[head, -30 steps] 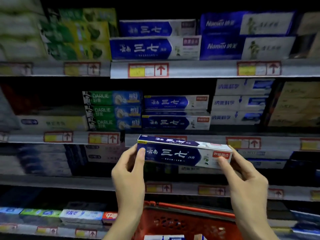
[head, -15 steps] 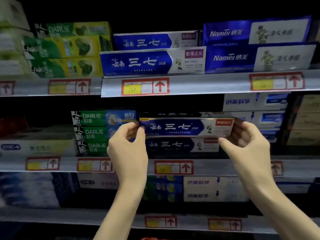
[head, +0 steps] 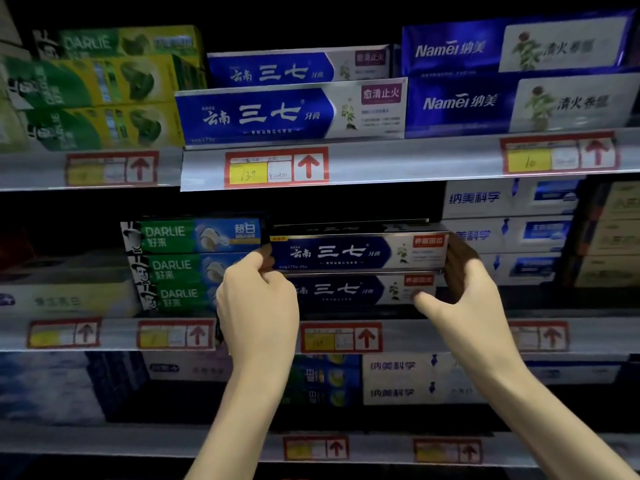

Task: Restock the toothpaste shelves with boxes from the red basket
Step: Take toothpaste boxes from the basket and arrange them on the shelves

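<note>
Blue and white card forms the held box point(head: 358, 252), which lies level on the middle shelf point(head: 114, 336), long face toward the camera. It sits on top of a matching box point(head: 360, 291) of the same brand, and its top edge is just under the dark gap below the upper shelf point(head: 398, 161).

The left hand point(head: 258, 301) pinches the left end of the held box between thumb and fingertips; the remaining fingers are curled. The right hand point(head: 465, 289) cups the right end, fingers wrapped behind the end flap in shadow and thumb extended to the left across the lower box. Both forearms rise from the near bottom edge of the view.

Left of the held box, touching or nearly touching it, stands a stack of three green Darlie boxes point(head: 194, 265). Right of it stands a stack of pale boxes point(head: 509, 233) with blue print. A red-framed price tag point(head: 341, 337) with an upward arrow is fixed to the middle shelf rail, directly below the held box and between the two wrists.

On the upper shelf, two larger blue boxes point(head: 291, 112) of the same brand are stacked above the held box, with Namei boxes point(head: 519, 102) to their right. A tag point(head: 277, 168) below them reads 13.9.

The red basket is out of view.
</note>
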A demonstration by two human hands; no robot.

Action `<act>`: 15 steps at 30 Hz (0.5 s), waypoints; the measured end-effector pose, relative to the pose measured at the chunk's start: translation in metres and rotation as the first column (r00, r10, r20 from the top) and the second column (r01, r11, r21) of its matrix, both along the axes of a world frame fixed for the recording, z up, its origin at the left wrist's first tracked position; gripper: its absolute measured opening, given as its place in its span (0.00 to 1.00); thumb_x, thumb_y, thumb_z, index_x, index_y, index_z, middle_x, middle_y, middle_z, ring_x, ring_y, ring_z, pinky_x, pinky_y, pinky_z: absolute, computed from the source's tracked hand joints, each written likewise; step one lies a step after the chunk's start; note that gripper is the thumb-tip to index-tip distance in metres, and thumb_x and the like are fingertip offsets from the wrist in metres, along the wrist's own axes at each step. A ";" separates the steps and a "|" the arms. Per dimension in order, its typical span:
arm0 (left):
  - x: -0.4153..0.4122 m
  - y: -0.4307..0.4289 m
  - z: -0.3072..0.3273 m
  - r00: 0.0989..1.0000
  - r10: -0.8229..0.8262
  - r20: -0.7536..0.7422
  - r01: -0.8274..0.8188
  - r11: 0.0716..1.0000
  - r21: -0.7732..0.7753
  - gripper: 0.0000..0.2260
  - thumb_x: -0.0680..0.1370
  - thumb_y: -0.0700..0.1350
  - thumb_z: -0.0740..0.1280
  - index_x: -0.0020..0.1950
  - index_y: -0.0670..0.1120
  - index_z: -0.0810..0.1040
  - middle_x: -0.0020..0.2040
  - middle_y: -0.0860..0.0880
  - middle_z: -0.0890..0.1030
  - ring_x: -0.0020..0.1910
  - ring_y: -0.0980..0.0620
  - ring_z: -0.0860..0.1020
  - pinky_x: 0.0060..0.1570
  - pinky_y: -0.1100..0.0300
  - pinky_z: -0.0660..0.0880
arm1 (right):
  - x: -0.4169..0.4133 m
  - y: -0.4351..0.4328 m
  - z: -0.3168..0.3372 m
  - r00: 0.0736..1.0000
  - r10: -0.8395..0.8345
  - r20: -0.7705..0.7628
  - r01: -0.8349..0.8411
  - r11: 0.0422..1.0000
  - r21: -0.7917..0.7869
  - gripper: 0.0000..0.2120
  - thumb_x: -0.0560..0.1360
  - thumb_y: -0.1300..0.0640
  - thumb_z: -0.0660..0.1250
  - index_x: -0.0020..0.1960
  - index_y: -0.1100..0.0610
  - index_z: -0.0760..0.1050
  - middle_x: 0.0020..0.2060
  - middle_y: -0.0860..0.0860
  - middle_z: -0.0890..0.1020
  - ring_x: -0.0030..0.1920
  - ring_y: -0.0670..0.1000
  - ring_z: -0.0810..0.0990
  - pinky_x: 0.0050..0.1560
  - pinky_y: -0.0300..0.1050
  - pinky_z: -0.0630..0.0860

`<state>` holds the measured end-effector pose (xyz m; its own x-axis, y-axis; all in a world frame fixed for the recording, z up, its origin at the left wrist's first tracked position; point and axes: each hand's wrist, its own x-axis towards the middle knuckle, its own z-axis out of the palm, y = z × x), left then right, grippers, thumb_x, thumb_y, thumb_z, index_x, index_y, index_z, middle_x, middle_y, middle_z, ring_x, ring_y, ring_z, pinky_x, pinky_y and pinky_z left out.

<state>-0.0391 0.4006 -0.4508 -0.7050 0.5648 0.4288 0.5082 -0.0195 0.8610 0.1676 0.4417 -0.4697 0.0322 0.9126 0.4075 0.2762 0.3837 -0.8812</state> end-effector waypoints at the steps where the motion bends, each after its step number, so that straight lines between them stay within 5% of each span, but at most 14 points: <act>1: 0.001 0.000 0.000 1.000 0.002 -0.006 -0.002 1.000 -0.007 0.16 0.81 0.34 0.60 0.62 0.44 0.82 0.29 0.52 0.70 0.24 0.54 0.64 0.23 0.63 0.58 | 0.000 -0.001 0.000 1.000 0.008 -0.008 -0.008 1.000 -0.002 0.36 0.77 0.66 0.71 0.80 0.49 0.62 0.70 0.42 0.75 0.71 0.45 0.73 0.74 0.52 0.70; 11: -0.005 -0.005 -0.002 1.000 -0.019 0.015 0.018 0.999 0.043 0.18 0.80 0.33 0.60 0.64 0.45 0.82 0.32 0.45 0.76 0.26 0.49 0.64 0.30 0.55 0.62 | 0.000 -0.004 0.001 0.999 0.042 -0.012 -0.042 0.999 -0.012 0.31 0.77 0.71 0.67 0.75 0.50 0.66 0.64 0.41 0.78 0.65 0.42 0.77 0.70 0.48 0.73; 15: -0.010 -0.005 -0.004 1.000 -0.010 -0.011 0.011 0.997 0.081 0.16 0.80 0.35 0.61 0.64 0.45 0.81 0.30 0.49 0.74 0.22 0.55 0.65 0.24 0.61 0.61 | -0.001 -0.002 0.001 0.997 0.062 -0.034 -0.062 0.998 0.001 0.26 0.79 0.67 0.66 0.72 0.49 0.68 0.62 0.40 0.79 0.63 0.40 0.77 0.67 0.45 0.74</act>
<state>-0.0495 0.3954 -0.4546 -0.6943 0.5353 0.4810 0.5166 -0.0946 0.8510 0.1667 0.4401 -0.4683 -0.0106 0.9132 0.4074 0.2216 0.3995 -0.8896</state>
